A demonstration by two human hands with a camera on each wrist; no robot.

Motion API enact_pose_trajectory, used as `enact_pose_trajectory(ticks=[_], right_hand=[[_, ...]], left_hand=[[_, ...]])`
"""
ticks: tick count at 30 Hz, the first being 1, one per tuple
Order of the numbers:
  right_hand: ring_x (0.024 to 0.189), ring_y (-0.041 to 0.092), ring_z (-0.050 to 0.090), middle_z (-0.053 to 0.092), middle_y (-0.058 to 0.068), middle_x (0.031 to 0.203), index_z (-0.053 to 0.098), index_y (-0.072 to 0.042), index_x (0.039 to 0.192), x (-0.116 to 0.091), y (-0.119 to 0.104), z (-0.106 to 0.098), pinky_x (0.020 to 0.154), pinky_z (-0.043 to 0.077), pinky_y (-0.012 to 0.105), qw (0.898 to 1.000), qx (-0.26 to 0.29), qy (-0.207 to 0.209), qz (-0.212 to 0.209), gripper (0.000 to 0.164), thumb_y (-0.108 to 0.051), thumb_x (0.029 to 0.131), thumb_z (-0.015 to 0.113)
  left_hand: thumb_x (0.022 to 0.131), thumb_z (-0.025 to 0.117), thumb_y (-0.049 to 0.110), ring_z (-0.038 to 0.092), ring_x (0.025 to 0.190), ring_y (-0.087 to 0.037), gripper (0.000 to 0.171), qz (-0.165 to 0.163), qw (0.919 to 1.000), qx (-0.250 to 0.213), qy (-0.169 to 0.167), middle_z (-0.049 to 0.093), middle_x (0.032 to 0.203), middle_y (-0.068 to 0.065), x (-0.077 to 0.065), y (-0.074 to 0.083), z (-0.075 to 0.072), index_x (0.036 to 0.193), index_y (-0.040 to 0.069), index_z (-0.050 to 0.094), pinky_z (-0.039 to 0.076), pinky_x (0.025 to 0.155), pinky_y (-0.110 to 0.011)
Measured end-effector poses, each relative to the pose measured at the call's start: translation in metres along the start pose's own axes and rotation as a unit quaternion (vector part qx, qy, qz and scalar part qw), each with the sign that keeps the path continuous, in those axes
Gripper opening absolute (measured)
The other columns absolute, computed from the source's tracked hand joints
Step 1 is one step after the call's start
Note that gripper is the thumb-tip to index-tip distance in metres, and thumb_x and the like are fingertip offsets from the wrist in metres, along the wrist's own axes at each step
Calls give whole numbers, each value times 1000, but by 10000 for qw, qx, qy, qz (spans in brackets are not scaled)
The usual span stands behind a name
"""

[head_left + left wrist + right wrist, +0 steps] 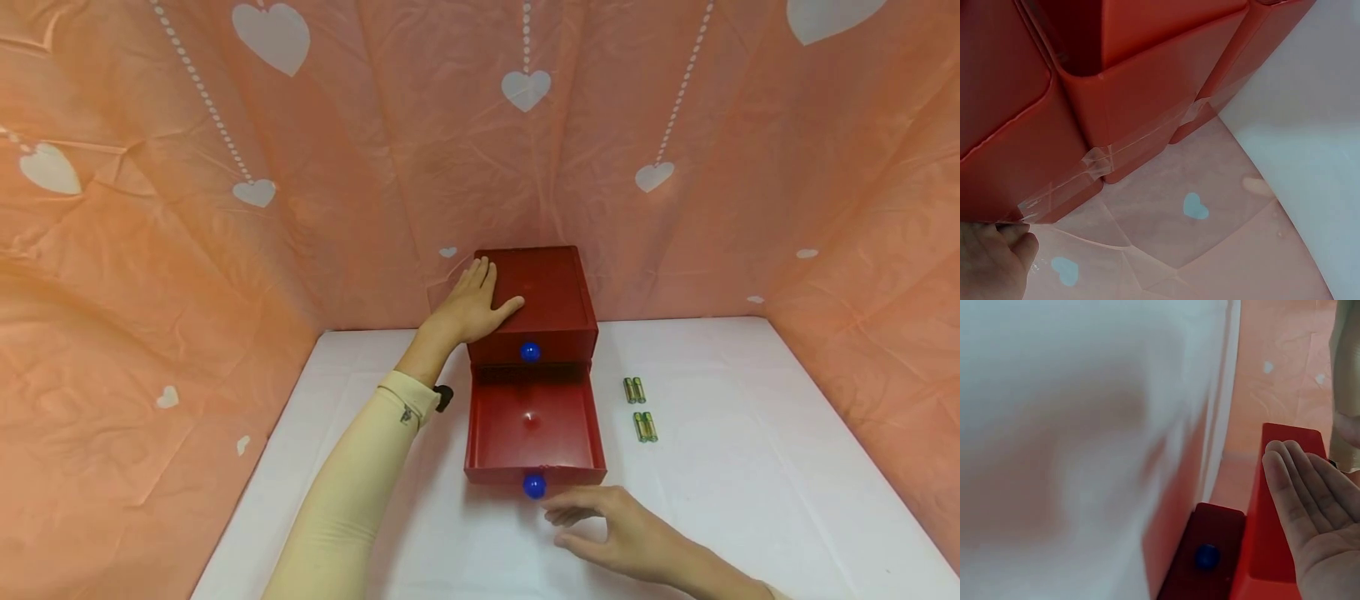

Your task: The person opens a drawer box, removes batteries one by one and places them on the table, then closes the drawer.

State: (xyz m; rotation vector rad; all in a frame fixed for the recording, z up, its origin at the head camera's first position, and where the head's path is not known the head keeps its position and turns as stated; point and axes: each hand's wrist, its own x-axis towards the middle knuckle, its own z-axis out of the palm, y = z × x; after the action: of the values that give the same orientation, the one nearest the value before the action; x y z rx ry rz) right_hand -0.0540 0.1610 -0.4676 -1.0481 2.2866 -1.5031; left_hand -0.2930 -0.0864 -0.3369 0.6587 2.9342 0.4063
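Observation:
A red drawer box [543, 287] stands against the back cloth, its upper drawer closed behind a blue knob [530, 352]. Below, the lower drawer [534, 425] is pulled out toward me, with a bare floor inside. My left hand [474, 304] rests flat on the left part of the box top, fingers straight. Just in front of the lower drawer's blue knob [535, 486] hovers my right hand [611, 533], apart from it and holding nothing. In the right wrist view its fingers [1300, 494] look nearly straight.
To the right of the box, two pairs of green-gold batteries [634, 390] [645, 427] lie on the white tablecloth [720, 467]. Orange-pink cloth [405, 167] with white hearts hangs behind and at both sides. Clear tape [1097, 162] runs along the box's outside.

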Motion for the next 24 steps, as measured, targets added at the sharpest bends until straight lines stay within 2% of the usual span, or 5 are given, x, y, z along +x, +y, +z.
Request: enact_pose_trajectory(ticks=[8,13,16,20,24], right_hand=[[101,14,77,80,11,117,72,1,131,2,7,6,88,65,31,10000,1,87,-7,38,-22,102,78],[101,19,78,79,13,115,70,7,131,4,11,7,88,65,31,9999,98,117,38,42,-22,101,78],[102,19,77,79,14,116,69,8,133,5,14,7,90,64,29,9994,263,70,190,44,-22,102,78],[103,13,76,78,15,118,67,9,135,4,16,7,92,62,26,9982,438,51,404,46,-23,102,77],[104,16,77,78,16,119,67,8,135,5,19,8,92,63,27,9982,493,98,335,46,-22,102,77]], left_hand=[[111,35,67,-9,167,-27,95,-10,10000,-33,-4,-3,180,-17,0,-1,0,171,0,5,-5,134,-37],[111,34,67,-10,167,-27,95,-26,10000,-7,-39,-4,180,-16,1,-2,1,171,0,4,-6,134,-37],[111,33,67,-10,167,-27,95,-11,10000,23,-47,-4,180,-17,1,-2,1,171,0,4,-5,134,-38],[111,33,67,-10,167,-27,95,-5,10000,42,-38,-4,180,-17,1,-1,1,171,0,4,-6,134,-37],[111,33,67,-10,167,-26,95,-5,10000,42,-39,-4,180,-17,0,-1,1,171,0,4,-6,134,-37]])
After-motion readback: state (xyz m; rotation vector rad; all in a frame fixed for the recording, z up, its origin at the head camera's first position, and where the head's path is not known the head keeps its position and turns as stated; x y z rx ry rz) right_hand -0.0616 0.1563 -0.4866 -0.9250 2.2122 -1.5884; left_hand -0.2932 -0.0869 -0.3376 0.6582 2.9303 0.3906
